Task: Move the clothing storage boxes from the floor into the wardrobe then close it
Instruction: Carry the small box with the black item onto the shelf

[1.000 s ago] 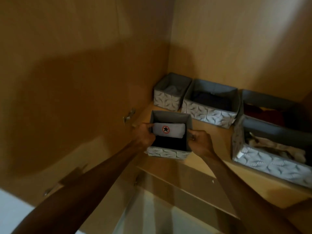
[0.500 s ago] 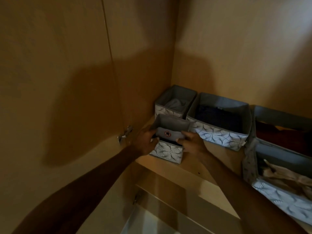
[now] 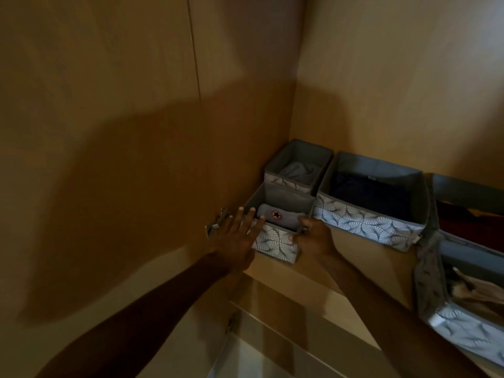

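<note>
- Fabric storage boxes, grey with a leaf print, sit on the wardrobe shelf [image 3: 362,257]; judged: loading is mostly or fully done, doors not yet closed.
- Left hand [image 3: 234,236]: flat, fingers spread, gripping nothing, against the front left corner of the small front box [image 3: 275,238]; a metal hinge [image 3: 215,223] shows just behind it on the left wall.
- Small front box: at the shelf's front edge by the left wall, holding a folded grey garment with a star badge [image 3: 278,215].
- Right hand [image 3: 313,236]: fingers curled on that box's right wall, grasping it.
- Small back box [image 3: 297,167]: in the back left corner, touching the front one.
- Wide box [image 3: 373,211]: just beside, dark clothes inside.
- Right-edge boxes [image 3: 463,309]: partly cut off.
- Floor not in view; cannot tell if boxes remain.
</note>
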Tool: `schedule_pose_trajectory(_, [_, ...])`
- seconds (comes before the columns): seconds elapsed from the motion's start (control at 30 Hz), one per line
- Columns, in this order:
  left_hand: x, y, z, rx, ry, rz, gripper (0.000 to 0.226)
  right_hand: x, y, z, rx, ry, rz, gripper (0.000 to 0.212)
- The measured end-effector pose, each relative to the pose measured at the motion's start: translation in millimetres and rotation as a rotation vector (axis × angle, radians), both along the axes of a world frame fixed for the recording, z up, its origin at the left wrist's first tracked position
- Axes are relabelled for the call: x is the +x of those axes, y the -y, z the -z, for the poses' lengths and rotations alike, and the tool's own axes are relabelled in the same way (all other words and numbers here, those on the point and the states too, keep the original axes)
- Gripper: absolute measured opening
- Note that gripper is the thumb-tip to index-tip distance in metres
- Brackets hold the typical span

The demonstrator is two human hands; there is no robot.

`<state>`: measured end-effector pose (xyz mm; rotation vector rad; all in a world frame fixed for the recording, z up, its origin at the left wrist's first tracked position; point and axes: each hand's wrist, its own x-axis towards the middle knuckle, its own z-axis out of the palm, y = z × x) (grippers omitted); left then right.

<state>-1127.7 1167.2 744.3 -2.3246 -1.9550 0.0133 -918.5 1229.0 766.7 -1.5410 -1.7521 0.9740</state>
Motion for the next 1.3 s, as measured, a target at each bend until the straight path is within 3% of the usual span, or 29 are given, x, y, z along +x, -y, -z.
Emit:
schedule_pose_trajectory(0.27, [-17, -23, -16, -0.076, -0.090, -0.096, 0.118, -26, -3, 12, 0.090, -0.025, -0.016, 0.052])
schedule_pose_trajectory(0.43, [-25, -30, -14, -0.252, 0.023, -0.101, 0.107, -30, -9, 18, 0.118, 0.000, -0.018, 0.049])
schedule_pose_trajectory(0.8, [-19, -36, -16, -0.284, 0.031, -0.146, 0.117, -30, -25, 25, 0.152, 0.003, -0.066, 0.048])
schedule_pose_trajectory(1.3, [-21, -44, -16, -0.284, 0.098, -0.167, 0.115, -32, -35, 30, 0.145, -0.033, -0.092, 0.049])
